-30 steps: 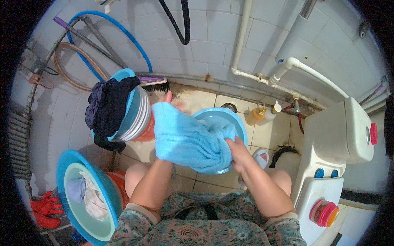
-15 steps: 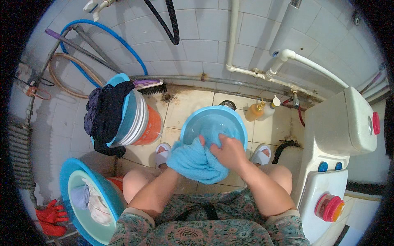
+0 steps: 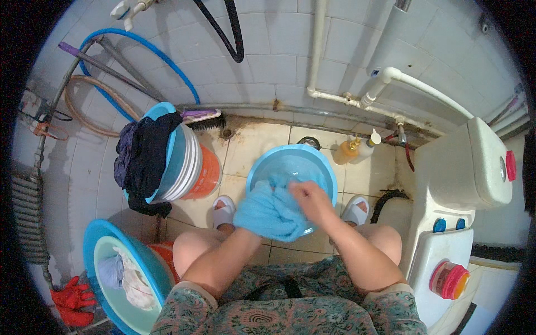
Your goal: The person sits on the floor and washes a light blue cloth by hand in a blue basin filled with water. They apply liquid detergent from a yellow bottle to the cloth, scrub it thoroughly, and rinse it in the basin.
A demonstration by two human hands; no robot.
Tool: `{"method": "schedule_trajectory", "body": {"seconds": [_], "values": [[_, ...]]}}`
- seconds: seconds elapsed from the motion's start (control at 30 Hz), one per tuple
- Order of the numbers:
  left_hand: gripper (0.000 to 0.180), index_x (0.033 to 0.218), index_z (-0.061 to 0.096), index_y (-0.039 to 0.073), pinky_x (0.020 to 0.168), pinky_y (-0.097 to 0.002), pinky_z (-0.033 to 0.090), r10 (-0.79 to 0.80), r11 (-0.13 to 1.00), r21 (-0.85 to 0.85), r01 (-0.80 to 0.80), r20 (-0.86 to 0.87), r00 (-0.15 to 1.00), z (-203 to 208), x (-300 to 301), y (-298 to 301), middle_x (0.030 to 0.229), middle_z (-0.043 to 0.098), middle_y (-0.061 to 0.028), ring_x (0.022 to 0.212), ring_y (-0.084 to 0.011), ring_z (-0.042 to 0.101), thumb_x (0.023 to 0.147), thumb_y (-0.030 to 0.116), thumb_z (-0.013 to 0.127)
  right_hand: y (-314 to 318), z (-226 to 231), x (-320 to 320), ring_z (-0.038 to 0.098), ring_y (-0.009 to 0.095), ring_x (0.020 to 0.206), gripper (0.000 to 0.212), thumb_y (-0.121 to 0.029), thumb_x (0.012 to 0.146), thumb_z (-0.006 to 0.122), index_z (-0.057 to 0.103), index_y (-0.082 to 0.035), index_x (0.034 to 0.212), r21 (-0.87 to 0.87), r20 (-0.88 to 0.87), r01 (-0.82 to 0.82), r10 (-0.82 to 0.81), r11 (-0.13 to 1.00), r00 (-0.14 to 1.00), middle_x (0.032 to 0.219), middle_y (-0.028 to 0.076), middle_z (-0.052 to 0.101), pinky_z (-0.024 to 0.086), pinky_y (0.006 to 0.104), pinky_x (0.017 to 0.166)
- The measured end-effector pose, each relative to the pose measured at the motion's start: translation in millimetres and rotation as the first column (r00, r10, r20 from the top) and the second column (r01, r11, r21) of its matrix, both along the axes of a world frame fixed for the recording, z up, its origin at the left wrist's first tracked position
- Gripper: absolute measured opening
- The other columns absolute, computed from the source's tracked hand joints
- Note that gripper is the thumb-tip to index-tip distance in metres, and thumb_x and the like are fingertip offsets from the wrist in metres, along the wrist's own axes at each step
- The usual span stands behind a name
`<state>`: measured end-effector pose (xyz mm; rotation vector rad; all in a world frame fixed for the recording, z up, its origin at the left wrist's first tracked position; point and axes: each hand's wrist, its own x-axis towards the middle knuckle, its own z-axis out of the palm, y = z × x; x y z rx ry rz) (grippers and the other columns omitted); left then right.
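Observation:
A wet light-blue towel (image 3: pixel 268 212) is bunched over the near rim of a blue basin (image 3: pixel 330 167), and part of it lies in the water inside. My left hand is wrapped under the towel; only the wrist (image 3: pixel 249 237) shows, so its fingers are hidden. Over the basin's right side, my right hand (image 3: pixel 312 202) is closed with curled fingers against the towel's right edge, gripping the cloth. The basin stands on the tiled floor between my feet, which are in white slippers (image 3: pixel 224 211).
Dark clothes (image 3: pixel 148 153) hang over a bucket (image 3: pixel 204 173) at left. Nearer is a blue tub (image 3: pixel 96 237) with a green basin and laundry inside. Two pump bottles (image 3: pixel 349 151) stand beyond the blue basin. A toilet (image 3: pixel 446 184) is on the right, a red glove (image 3: pixel 73 298) lower left.
The towel has shifted slightly right and farther into the basin, now covering my left hand's fingers. My right hand has moved a little to the right and its fingers are more curled.

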<state>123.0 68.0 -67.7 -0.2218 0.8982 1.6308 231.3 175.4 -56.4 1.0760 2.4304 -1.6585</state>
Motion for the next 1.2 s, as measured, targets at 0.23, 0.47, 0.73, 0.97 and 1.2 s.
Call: {"method": "schedule_trajectory", "body": {"seconds": [0.23,0.47,0.73,0.97,1.2], "values": [[0.044,0.117,0.045,0.004,0.09,-0.0388,0.042,-0.002,0.949,0.315,-0.033,0.109,0.994,37.7,-11.5,-17.6,0.11,0.054,-0.0134,0.102,-0.0271,0.052,0.086,0.036,0.046,-12.1,3.2,10.1,0.047,0.026,0.111,0.084,-0.075,0.077,0.024,0.04,-0.011,0.129,-0.94,0.133,0.206,-0.264,0.272,0.955,0.124,0.013,0.047,0.036,0.0431,0.096],[0.047,0.118,0.043,0.004,0.091,-0.0394,0.04,-0.143,0.921,0.379,0.09,0.115,0.983,48.2,14.6,-23.9,0.112,0.052,-0.013,0.105,-0.0263,0.05,0.085,0.037,0.049,-13.5,31.0,-20.8,0.034,0.033,0.123,0.101,-0.082,0.066,0.025,0.027,-0.008,0.134,-0.942,-0.286,-0.337,-0.536,0.002,0.794,0.135,0.015,0.034,0.025,0.0514,0.101],[0.051,0.12,0.042,0.005,0.093,-0.0401,0.038,-0.32,0.925,0.092,0.37,-0.341,0.884,53.6,4.3,-31.4,0.116,0.05,-0.0125,0.107,-0.0254,0.048,0.083,0.04,0.051,5.5,51.5,-36.0,0.052,0.034,0.101,0.079,-0.071,0.073,0.044,0.05,-0.004,0.114,-0.965,-0.127,-0.243,-0.636,-0.099,0.762,0.111,0.018,0.054,0.038,0.0509,0.091],[0.055,0.121,0.041,0.006,0.094,-0.0408,0.036,-0.456,0.869,-0.24,0.433,-0.727,0.513,31.2,-3.9,-20.0,0.118,0.049,-0.012,0.11,-0.0247,0.047,0.082,0.041,0.054,16.4,4.5,-39.7,0.06,0.031,0.078,0.049,-0.048,0.081,0.052,0.055,-0.005,0.106,-0.985,0.046,0.122,-0.503,0.119,0.863,0.093,0.013,0.061,0.05,0.0495,0.065],[0.059,0.123,0.04,0.007,0.096,-0.0414,0.035,-0.466,0.837,-0.36,0.412,-0.863,0.194,35.3,-4.5,-23.7,0.121,0.047,-0.0115,0.112,-0.0239,0.045,0.08,0.043,0.056,19.9,-4.8,-35.9,0.059,0.03,0.085,0.043,-0.038,0.08,0.048,0.055,-0.003,0.106,-0.975,0.032,0.15,-0.57,0.161,0.821,0.098,0.014,0.06,0.049,0.0475,0.074]]}}
